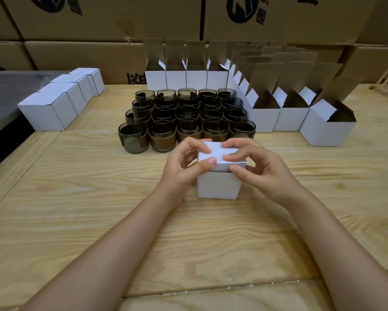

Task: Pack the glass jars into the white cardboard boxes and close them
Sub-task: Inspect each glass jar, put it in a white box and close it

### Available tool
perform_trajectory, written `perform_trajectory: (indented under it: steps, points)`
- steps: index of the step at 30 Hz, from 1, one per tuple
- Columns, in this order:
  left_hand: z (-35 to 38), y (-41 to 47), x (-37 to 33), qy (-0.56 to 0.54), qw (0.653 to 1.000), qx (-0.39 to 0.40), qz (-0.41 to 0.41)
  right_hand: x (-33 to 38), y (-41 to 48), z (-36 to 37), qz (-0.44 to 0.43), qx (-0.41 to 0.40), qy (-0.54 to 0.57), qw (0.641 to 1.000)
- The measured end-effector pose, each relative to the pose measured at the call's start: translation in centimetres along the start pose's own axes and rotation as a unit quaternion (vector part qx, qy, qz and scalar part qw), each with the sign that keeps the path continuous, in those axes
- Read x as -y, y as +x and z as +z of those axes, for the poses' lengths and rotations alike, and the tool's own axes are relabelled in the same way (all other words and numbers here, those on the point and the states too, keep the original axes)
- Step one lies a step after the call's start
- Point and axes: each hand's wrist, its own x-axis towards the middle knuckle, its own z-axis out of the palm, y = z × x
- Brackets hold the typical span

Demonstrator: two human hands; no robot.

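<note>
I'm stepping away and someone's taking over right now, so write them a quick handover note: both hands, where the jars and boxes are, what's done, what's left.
Hands: left hand and right hand both pinch the lid of the white box at the front of the table; lid not fully tucked, contents hidden.
Done: four closed boxes lined up at far left.
Unpacked: jars in a block at mid-table.
Waiting: open boxes behind and right of the jars, lids up.
Left: tuck this lid, then pack and close the rest.

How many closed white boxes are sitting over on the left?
4, in a row along the left edge of the table: nearest, second, third, farthest. None looks hidden.
</note>
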Motion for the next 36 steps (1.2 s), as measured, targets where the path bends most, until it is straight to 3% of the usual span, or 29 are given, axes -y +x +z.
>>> perform_trajectory:
  steps: [9, 20, 23, 26, 28, 30, 32, 36]
  points:
    - [-0.7, -0.1, -0.4, 0.007, 0.998, 0.050, -0.025, 0.5, -0.3, -0.8, 0.029, 0.047, -0.003, 0.998]
    - [-1.1, 0.1, 0.0, 0.029, 0.998, 0.051, -0.038, -0.7, -0.1, -1.4, 0.055, 0.057, -0.005, 0.997]
    - [-1.1, -0.1, -0.3, 0.024, 0.997, 0.052, -0.046, -1.5, -0.1, -1.9, 0.089, 0.068, 0.087, 0.990]
    - [-1.2, -0.7, -0.9, 0.073, 0.996, 0.044, -0.037, -2.3, -0.1, -2.3, 0.101, 0.077, 0.169, 0.977]
    - [-0.8, -1.0, -1.5, 0.122, 0.992, 0.028, -0.035, -2.6, 0.0, -2.4, 0.104, 0.075, 0.151, 0.980]
    - [0.2, -1.4, -1.8, 0.238, 0.970, 0.034, -0.041, -2.8, 0.1, -2.5, 0.106, 0.074, 0.136, 0.982]
    - [1.7, -2.0, -1.3, 0.339, 0.940, -0.013, -0.048, -2.9, 0.1, -2.5, 0.103, 0.083, 0.121, 0.984]
    - [3.5, -3.7, -0.4, 0.318, 0.933, -0.163, -0.044, -2.5, 0.1, -2.0, 0.108, 0.105, 0.114, 0.982]
